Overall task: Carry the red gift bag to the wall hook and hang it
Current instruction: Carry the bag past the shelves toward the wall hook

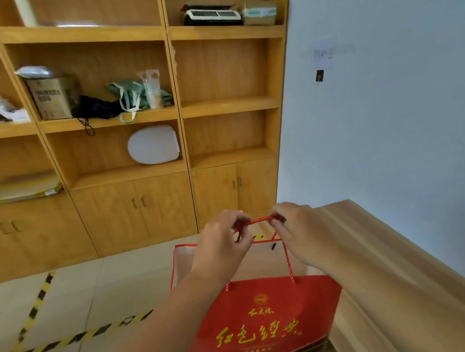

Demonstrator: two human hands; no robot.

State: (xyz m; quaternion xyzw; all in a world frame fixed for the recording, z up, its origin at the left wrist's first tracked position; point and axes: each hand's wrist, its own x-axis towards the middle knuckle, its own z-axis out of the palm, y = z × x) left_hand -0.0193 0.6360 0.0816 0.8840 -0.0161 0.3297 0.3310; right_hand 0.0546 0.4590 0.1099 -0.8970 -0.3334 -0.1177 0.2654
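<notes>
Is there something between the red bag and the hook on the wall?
Nothing visible. Both hands, left hand and right hand, hold the red gift bag by its cord; the hook is up-right on bare wall.

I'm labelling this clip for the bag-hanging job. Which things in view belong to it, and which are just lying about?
Belongs to the job:
red gift bag
its rope handles, pinched by the left hand and right hand
small dark wall hook

Lying about:
white seat lid
cardboard box
green cloth bag
</notes>
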